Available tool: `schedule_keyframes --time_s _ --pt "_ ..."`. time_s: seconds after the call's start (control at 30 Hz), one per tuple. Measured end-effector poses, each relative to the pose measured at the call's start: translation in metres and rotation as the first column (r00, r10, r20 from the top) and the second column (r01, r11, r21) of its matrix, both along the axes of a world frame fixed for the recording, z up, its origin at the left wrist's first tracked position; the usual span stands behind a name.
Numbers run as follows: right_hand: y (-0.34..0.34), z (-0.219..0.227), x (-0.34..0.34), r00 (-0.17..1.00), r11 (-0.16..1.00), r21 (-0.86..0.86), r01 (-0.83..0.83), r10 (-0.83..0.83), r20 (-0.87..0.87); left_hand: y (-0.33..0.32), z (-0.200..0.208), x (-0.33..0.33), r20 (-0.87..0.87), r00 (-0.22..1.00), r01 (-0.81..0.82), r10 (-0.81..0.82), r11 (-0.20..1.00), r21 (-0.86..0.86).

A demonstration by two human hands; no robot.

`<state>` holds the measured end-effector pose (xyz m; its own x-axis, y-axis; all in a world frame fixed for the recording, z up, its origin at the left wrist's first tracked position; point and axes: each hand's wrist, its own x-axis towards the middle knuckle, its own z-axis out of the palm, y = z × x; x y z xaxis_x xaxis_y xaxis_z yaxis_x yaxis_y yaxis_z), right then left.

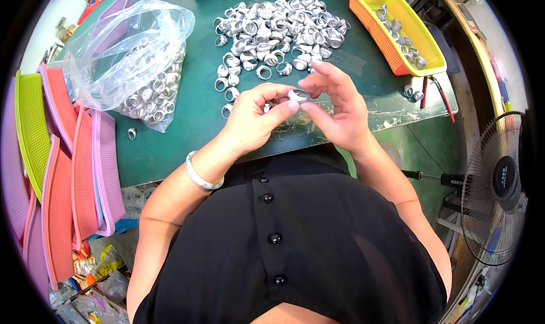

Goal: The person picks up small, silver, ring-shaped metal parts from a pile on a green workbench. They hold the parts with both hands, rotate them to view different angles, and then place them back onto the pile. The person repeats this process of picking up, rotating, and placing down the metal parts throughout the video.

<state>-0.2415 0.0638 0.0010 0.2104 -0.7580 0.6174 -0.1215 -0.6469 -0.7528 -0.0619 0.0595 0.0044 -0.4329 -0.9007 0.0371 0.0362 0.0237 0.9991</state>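
A silver-grey metal ring (299, 96) is held over the near edge of the green table. My left hand (255, 114) pinches it between thumb and forefinger; a pale bangle circles that wrist. From the other side, the thumb and a curled fingertip of my right hand (340, 109) close on the same ring, with the other fingers raised and bent. Another ring (267, 106) shows in the gap between my left thumb and forefinger; I cannot tell whether the hand holds it. Just beyond my hands lies a large pile of similar rings (272, 32).
A clear plastic bag (136, 63) of rings stands left, a single ring (132, 134) near it. Stacked pink, purple and green baskets (59, 171) line the left side. At right are a yellow basket (434, 51) holding several rings, red-handled pliers (443, 100) and a fan (494, 188).
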Motion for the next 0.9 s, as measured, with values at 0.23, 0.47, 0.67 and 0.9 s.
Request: schedule_keyframes --time_s 0.23,0.47,0.67,0.9 --pt "-0.001 0.000 0.001 0.998 0.999 0.039 -0.033 0.032 0.047 0.000 -0.002 0.001 -0.070 0.997 -0.015 0.013 0.999 -0.037" --pt "0.000 -0.001 0.002 1.000 1.000 -0.028 0.011 -0.011 0.006 0.001 -0.002 0.002 -0.054 0.998 0.007 -0.008 1.000 -0.018" --pt "-0.001 -0.002 0.003 1.000 0.999 -0.045 0.010 -0.009 0.019 0.004 0.009 0.000 -0.143 0.989 0.054 -0.043 0.996 0.077" --pt "0.002 -0.001 0.006 0.996 0.998 0.028 -0.050 0.047 0.082 0.003 0.007 -0.002 -0.200 0.980 0.040 0.003 0.976 0.213"
